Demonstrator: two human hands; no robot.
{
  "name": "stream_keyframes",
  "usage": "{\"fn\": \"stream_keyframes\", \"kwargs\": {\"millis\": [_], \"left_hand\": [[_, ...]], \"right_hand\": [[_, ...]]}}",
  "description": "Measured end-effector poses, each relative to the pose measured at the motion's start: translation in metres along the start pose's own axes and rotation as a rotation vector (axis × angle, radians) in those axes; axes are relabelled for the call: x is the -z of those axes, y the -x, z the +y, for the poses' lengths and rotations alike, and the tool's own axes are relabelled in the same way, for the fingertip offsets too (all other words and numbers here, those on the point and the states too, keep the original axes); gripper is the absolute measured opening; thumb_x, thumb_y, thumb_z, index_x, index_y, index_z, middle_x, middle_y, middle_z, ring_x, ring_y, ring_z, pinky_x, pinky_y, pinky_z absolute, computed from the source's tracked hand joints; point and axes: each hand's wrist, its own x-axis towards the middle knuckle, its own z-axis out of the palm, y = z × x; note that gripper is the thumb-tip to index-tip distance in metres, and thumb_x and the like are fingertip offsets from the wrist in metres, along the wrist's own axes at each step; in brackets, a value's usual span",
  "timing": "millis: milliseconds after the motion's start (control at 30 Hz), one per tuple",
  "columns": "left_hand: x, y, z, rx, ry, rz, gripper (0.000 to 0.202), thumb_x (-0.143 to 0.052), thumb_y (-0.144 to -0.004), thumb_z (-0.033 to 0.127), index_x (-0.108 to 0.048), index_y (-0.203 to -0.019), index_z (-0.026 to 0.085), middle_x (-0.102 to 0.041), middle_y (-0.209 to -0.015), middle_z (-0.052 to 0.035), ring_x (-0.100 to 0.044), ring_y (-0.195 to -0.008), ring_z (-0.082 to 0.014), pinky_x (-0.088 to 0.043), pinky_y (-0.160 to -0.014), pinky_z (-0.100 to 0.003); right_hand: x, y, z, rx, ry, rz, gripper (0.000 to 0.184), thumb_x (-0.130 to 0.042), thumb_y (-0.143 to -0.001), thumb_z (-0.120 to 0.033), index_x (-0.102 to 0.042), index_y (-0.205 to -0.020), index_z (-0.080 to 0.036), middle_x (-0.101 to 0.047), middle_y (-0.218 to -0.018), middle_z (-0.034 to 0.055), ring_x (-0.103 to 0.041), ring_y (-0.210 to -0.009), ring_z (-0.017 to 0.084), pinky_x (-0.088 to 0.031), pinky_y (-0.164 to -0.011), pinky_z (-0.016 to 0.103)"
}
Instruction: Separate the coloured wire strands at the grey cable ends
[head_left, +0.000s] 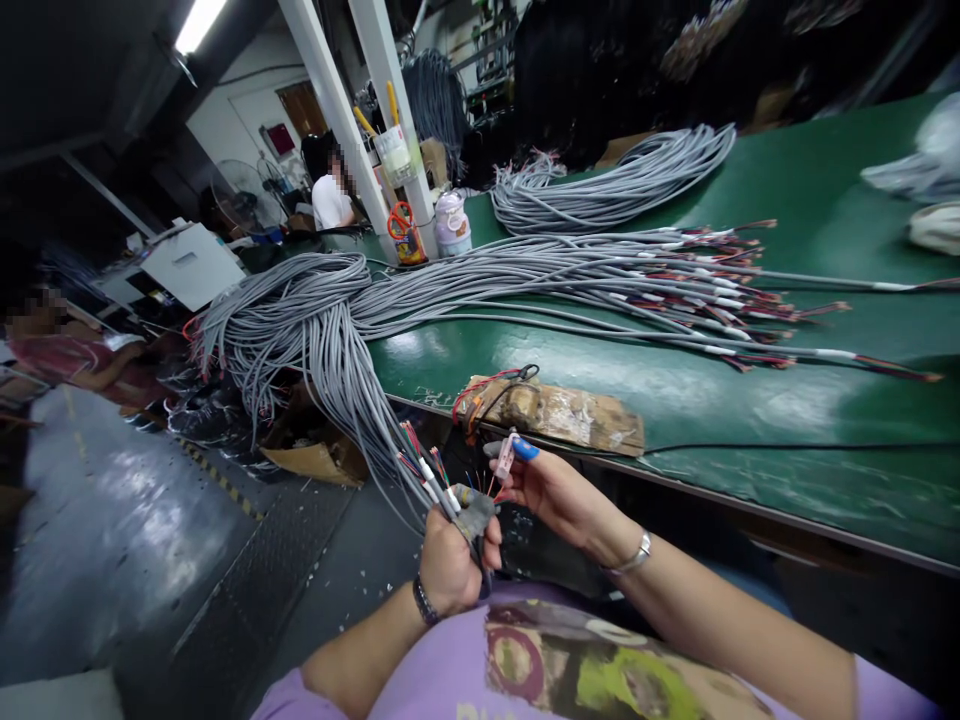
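My left hand point(452, 562) is closed round several grey cables point(390, 450) near their ends, with a worn grey cover on its thumb. Coloured wires fan out from white sleeves point(428, 470) just above that fist. My right hand point(559, 497) is closed in a pinch on a small pale connector point(505, 458), close to the wire tips in front of the left hand. A blue cover point(525, 448) sits on one right fingertip. Thin red wires show under the connector; whether they are seated in it I cannot tell.
A green table point(847, 400) carries a long spread of grey cables point(570, 275) and a coiled bundle point(615, 190). By its front edge lies a wooden block point(585, 415) with a black lead. A cup point(452, 222) stands by the posts. Two people are farther back.
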Motion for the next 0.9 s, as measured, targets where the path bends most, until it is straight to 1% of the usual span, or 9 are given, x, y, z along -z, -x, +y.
{"fn": "stream_keyframes", "kwargs": {"millis": [67, 200, 333, 433, 633, 700, 767, 833, 900], "left_hand": [[-0.003, -0.001, 0.000, -0.004, -0.009, 0.025, 0.029, -0.070, -0.062, 0.037, -0.050, -0.066, 0.016, -0.056, -0.046, 0.0034, -0.042, -0.028, -0.0060, -0.023, -0.028, -0.016], [-0.009, -0.003, 0.001, 0.002, -0.030, 0.036, 0.025, -0.068, -0.062, 0.035, -0.052, -0.065, 0.016, -0.056, -0.048, 0.0028, -0.043, -0.029, -0.0058, -0.022, -0.029, -0.016], [-0.011, -0.004, -0.001, 0.005, -0.055, 0.030, 0.020, -0.064, -0.065, 0.031, -0.053, -0.062, 0.014, -0.056, -0.048, 0.0020, -0.044, -0.029, -0.0055, -0.022, -0.029, -0.016], [-0.012, -0.007, -0.003, 0.006, -0.081, 0.020, 0.018, -0.062, -0.067, 0.028, -0.053, -0.060, 0.014, -0.056, -0.047, 0.0015, -0.044, -0.029, -0.0053, -0.021, -0.029, -0.016], [-0.011, -0.005, -0.002, 0.017, -0.081, 0.016, 0.022, -0.064, -0.066, 0.031, -0.051, -0.060, 0.015, -0.055, -0.046, 0.0025, -0.042, -0.028, -0.0054, -0.021, -0.029, -0.016], [-0.008, -0.002, -0.001, 0.013, -0.070, 0.023, 0.023, -0.065, -0.066, 0.033, -0.051, -0.060, 0.015, -0.055, -0.045, 0.0030, -0.041, -0.027, -0.0051, -0.022, -0.028, -0.016], [-0.005, 0.000, -0.002, 0.012, -0.060, 0.040, 0.024, -0.067, -0.065, 0.033, -0.051, -0.061, 0.015, -0.055, -0.045, 0.0031, -0.041, -0.027, -0.0051, -0.023, -0.028, -0.016], [-0.001, 0.001, -0.004, 0.001, -0.056, 0.060, 0.024, -0.067, -0.064, 0.034, -0.052, -0.061, 0.015, -0.055, -0.046, 0.0030, -0.041, -0.027, -0.0052, -0.024, -0.028, -0.016], [0.002, 0.001, -0.006, -0.021, -0.075, 0.064, 0.025, -0.067, -0.064, 0.034, -0.052, -0.060, 0.015, -0.055, -0.045, 0.0028, -0.041, -0.027, -0.0051, -0.024, -0.028, -0.016]], "right_hand": [[0.001, -0.001, 0.002, 0.008, -0.014, 0.019, 0.031, -0.062, -0.076, -0.047, -0.065, -0.086, -0.018, -0.062, -0.071, 0.0018, -0.054, -0.060, 0.011, -0.047, -0.056, 0.024], [0.001, -0.002, 0.003, 0.023, -0.017, 0.051, 0.027, -0.068, -0.072, -0.044, -0.063, -0.075, -0.018, -0.060, -0.064, -0.0007, -0.053, -0.059, 0.010, -0.044, -0.054, 0.022], [0.001, -0.003, 0.002, 0.000, -0.037, 0.109, 0.025, -0.072, -0.069, -0.041, -0.066, -0.076, -0.017, -0.068, -0.079, 0.0036, -0.057, -0.067, 0.014, -0.046, -0.061, 0.026], [0.003, -0.004, 0.003, -0.001, -0.043, 0.124, 0.026, -0.072, -0.068, -0.041, -0.067, -0.077, -0.018, -0.070, -0.087, 0.0055, -0.058, -0.068, 0.014, -0.046, -0.065, 0.028], [0.007, -0.004, 0.007, 0.013, -0.035, 0.082, 0.030, -0.065, -0.073, -0.048, -0.066, -0.082, -0.020, -0.068, -0.082, 0.0036, -0.058, -0.070, 0.014, -0.045, -0.064, 0.028], [0.010, -0.002, 0.008, -0.001, -0.019, 0.039, 0.035, -0.061, -0.075, -0.054, -0.065, -0.083, -0.020, -0.066, -0.080, 0.0034, -0.057, -0.067, 0.013, -0.046, -0.062, 0.027], [0.012, 0.003, 0.007, -0.045, 0.027, -0.033, 0.040, -0.061, -0.072, -0.058, -0.064, -0.081, -0.019, -0.065, -0.080, 0.0041, -0.056, -0.065, 0.013, -0.046, -0.061, 0.027], [0.013, 0.009, 0.006, -0.097, 0.113, -0.094, 0.041, -0.067, -0.067, -0.056, -0.063, -0.081, -0.017, -0.063, -0.079, 0.0042, -0.055, -0.064, 0.012, -0.046, -0.061, 0.027], [0.012, 0.014, 0.006, -0.117, 0.226, -0.105, 0.037, -0.073, -0.064, -0.048, -0.062, -0.079, -0.016, -0.061, -0.072, 0.0022, -0.052, -0.060, 0.011, -0.044, -0.060, 0.026]]}}
